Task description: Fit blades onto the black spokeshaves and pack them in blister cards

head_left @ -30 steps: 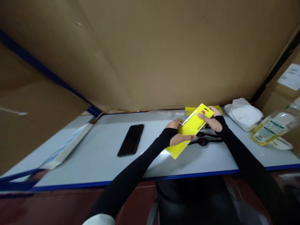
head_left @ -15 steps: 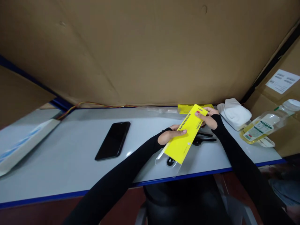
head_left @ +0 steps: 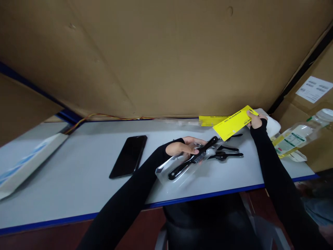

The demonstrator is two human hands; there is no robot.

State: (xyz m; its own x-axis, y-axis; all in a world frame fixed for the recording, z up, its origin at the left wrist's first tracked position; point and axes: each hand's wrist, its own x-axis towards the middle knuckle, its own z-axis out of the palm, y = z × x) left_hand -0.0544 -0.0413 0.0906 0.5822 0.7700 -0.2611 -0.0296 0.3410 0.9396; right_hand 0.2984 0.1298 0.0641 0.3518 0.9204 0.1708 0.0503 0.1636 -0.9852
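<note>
My left hand (head_left: 185, 147) is closed around a clear plastic package (head_left: 166, 170) and the black spokeshave (head_left: 179, 169) inside it. The spokeshave lies slanted, a hole showing at each handle end. Off to the right, my right hand (head_left: 256, 119) pinches one end of a yellow card (head_left: 235, 123) printed with "WOODWORKING TOOL"; the card is apart from the package. Several more black-handled tools (head_left: 222, 156) lie on the table just right of the package, partly hidden behind it.
More yellow cards (head_left: 208, 120) and clear plastic sleeves (head_left: 183, 122) lie by the cardboard wall. A black phone (head_left: 128, 156) rests on the table (head_left: 78, 173) to the left. At the right stand a white cloth bundle (head_left: 272, 125) and a bottle of yellow liquid (head_left: 293, 139).
The yellow card has come away from the package and moved right and up in my right hand. My left hand keeps the package, and the spokeshave is now uncovered to view.
</note>
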